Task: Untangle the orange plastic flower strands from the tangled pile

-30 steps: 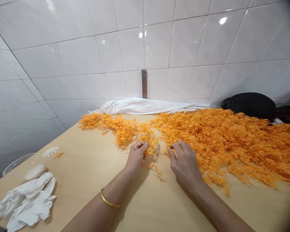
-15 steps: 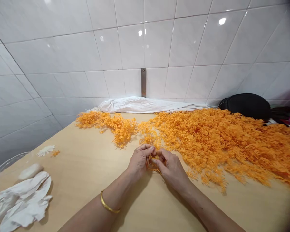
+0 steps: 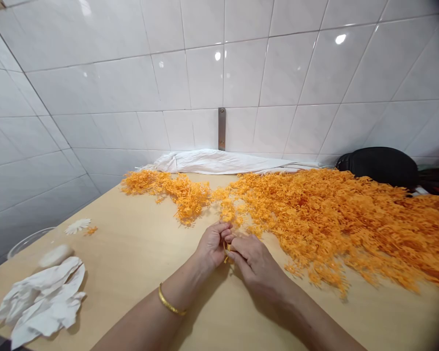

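Big picture: white glazed tile wall (image 3: pixel 241 73) behind and to the left, with a steel strip (image 3: pixel 222 129) fixed upright on it. Below that, a pale wooden tabletop (image 3: pixel 142 229) fills most of the view.

Largest item on the table: a big orange heap of fringed strands (image 3: pixel 336 219) covering the right side, with a thinner orange drift (image 3: pixel 175 192) running left along the back edge. The two join just ahead of my hands. Long white cloth (image 3: pixel 212 162) lies along the wall behind them, and a black bag (image 3: pixel 378 165) sits back right, touching the heap.

Front left: crumpled white cloth (image 3: pixel 40 302). Beyond it are a white lump (image 3: pixel 55 255), the rim of a clear bowl (image 3: pixel 29 242), a white daisy-like flower (image 3: pixel 77 225), and an orange scrap (image 3: pixel 91 231) just beside the flower.

Hands: left hand (image 3: pixel 212 246), gold bangle (image 3: pixel 171 301) on that wrist, and right hand (image 3: pixel 256 268) are together at table centre, just in front of the heap. Both are curled nearly closed around a small orange strand (image 3: pixel 226 253). Fingers hide most of it, so the exact pinch is hard to read, but it looks held between both hands.
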A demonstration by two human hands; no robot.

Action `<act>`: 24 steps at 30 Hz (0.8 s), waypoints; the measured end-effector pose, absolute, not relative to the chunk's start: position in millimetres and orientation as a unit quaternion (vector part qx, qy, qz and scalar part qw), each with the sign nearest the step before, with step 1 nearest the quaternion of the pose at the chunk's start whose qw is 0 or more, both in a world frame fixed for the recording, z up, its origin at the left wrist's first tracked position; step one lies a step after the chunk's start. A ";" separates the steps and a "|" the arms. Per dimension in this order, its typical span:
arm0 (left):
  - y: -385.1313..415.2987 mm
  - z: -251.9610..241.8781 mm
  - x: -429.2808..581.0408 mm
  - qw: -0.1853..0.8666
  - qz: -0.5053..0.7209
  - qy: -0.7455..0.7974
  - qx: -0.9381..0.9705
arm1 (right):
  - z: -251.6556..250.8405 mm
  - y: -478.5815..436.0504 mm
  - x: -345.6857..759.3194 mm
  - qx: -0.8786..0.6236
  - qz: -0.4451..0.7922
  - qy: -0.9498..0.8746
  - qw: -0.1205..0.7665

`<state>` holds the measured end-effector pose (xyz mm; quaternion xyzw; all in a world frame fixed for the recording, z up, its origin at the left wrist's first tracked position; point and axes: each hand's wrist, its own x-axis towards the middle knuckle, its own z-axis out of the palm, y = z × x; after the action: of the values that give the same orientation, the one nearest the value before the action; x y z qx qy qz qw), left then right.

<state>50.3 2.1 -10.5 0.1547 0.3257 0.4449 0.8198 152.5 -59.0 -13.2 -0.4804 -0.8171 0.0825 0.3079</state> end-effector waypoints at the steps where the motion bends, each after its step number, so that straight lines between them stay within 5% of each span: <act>1: 0.4 -10.2 52.7 0.821 0.442 0.324 0.158 | -11.6 -58.7 154.3 -0.467 0.104 -0.818 0.317; 10: 16.2 -9.2 45.0 0.789 0.474 0.347 0.180 | 22.0 -85.2 148.9 -0.365 0.309 -0.805 0.351; 15: 12.5 -8.9 42.3 0.776 0.465 0.332 0.267 | 11.5 -68.2 172.1 -0.576 0.111 -0.699 0.409; 20: 6.6 -13.2 41.1 0.765 0.447 0.348 0.306 | -14.6 -48.8 196.0 -0.733 -0.082 -0.621 0.265; 24: 4.0 -18.9 42.0 0.762 0.445 0.333 0.334 | -15.0 -50.0 187.8 -0.667 -0.038 -0.655 0.354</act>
<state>42.0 4.0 -18.9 0.3340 0.3327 0.4447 0.7616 187.8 -50.0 -15.0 -0.6669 -0.6547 -0.0378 0.3538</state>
